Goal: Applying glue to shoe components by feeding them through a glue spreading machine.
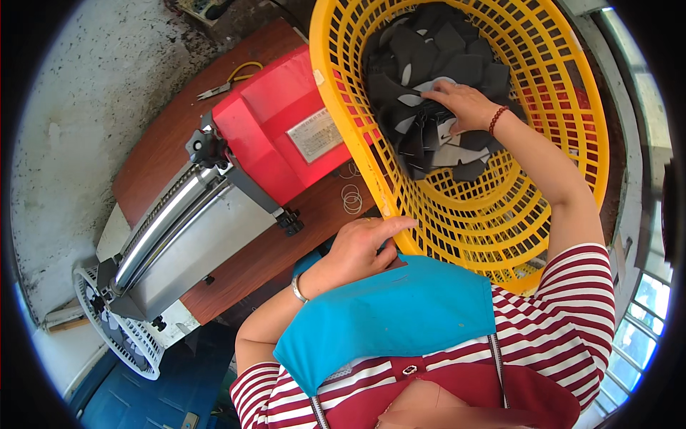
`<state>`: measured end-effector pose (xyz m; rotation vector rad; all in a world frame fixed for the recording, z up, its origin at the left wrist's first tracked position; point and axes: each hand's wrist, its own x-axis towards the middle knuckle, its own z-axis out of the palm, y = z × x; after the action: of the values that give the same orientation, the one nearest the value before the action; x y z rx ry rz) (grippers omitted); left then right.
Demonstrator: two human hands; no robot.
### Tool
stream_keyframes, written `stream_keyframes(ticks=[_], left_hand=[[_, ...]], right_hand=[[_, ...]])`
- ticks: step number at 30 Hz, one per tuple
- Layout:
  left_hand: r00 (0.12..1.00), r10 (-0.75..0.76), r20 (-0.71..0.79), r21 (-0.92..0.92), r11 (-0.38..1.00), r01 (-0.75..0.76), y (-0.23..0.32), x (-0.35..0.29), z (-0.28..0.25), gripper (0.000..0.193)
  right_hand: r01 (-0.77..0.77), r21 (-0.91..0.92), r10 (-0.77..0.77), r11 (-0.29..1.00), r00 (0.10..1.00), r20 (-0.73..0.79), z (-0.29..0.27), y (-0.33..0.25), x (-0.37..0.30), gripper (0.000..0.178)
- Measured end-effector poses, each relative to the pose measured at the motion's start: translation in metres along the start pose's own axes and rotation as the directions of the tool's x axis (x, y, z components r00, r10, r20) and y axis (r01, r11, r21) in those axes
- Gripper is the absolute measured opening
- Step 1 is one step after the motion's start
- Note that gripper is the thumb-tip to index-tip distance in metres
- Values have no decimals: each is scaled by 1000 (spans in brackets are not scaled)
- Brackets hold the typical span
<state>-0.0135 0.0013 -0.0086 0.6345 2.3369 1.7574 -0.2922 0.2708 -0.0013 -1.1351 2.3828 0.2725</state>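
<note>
A large yellow plastic basket (579,136) tilts in front of me, with a heap of flat dark-grey and black cut pieces (418,53) inside. Some pieces show a pale side. My right hand (468,107), a beaded bracelet at its wrist, reaches over the heap. Its fingers are apart and touch the top pieces, and nothing is plainly gripped. At the basket's near left rim is my left hand (364,247), thumb stretched across the rim and the other fingers curled outside it. A small dark brown patch (397,264) shows beside the curled fingers; I cannot tell what it is.
Left of the basket, a red machine (271,121) with metal rollers (161,222) stands on a brown wooden table (157,150). Pliers with yellow handles (229,80) and thin rings (351,199) lie there. A white basket (146,350) with dark pieces sits below the rollers' far end.
</note>
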Motion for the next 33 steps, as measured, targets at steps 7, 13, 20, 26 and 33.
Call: stream_keyframes(ticks=[7,13,20,26,33], left_hand=[[999,-18,-35,1,1000,18,-7,0,9,55],[999,-15,-32,31,999,16,-8,0,12,57],[993,-111,48,27,994,110,-1,0,9,53],[988,-145,48,-9,989,146,-1,2,10,51],[996,-87,17,60,994,86,3,7,10,48]], right_hand=[[140,-511,-72,848,986,151,-16,-11,66,145],[254,-493,-174,832,964,202,-20,-5,75,147],[109,-340,-98,934,994,52,3,-4,52,122],[-92,4,92,996,989,-114,60,-20,-5,94],[-245,229,299,942,923,-241,102,-45,-48,109]])
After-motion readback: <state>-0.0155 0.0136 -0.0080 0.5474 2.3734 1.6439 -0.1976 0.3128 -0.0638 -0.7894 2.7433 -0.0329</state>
